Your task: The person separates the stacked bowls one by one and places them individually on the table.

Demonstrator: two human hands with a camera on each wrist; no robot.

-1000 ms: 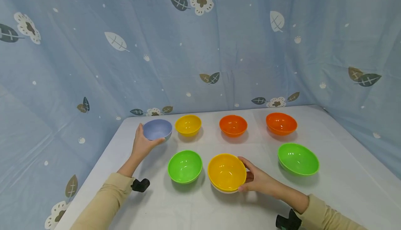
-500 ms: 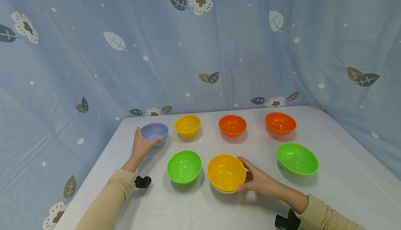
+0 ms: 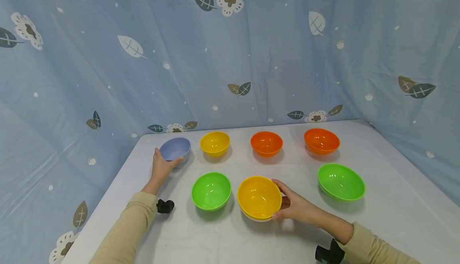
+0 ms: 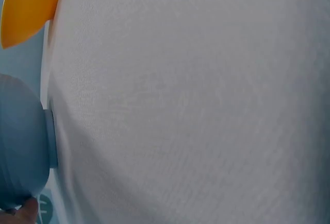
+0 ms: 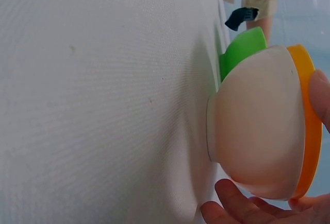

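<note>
Blue bowl (image 3: 175,148) is at the far left, its opening facing upward; being round, it has no long axis. The left hand (image 3: 161,169) clamps its side; the right hand (image 3: 297,207) grips the near yellow bowl (image 3: 259,197), nested in a white bowl (image 5: 260,126). The present step seems to be steadying these bowls; the next move calls for a level grip. Whether the blue one touches the white cloth (image 3: 201,240), I cannot surely tell.

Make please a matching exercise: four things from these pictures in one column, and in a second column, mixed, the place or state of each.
1. Left hand
2. Right hand
3. White bowl
4. Back yellow bowl

A. nested under the front yellow bowl
B. between the blue bowl and an orange bowl
C. holds the front yellow bowl
D. holds the blue bowl

Pairs: 1-D, 2-C, 3-A, 4-B.
</note>
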